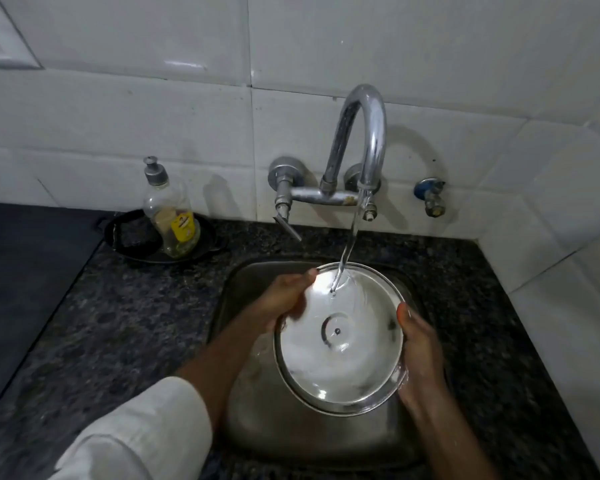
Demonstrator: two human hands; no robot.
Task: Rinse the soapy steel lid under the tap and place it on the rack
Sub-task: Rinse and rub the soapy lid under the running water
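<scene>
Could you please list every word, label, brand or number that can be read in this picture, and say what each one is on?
Nothing is legible.
Dish soap bottle: yellow label with a small dark emblem, print too blurred to read.
Steel lid, tap and wall tiles: no text visible.

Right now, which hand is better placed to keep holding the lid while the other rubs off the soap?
Probably the right hand: it grips the steel lid firmly at its rim, while the blurred left hand lies over the face near the water stream.
</scene>
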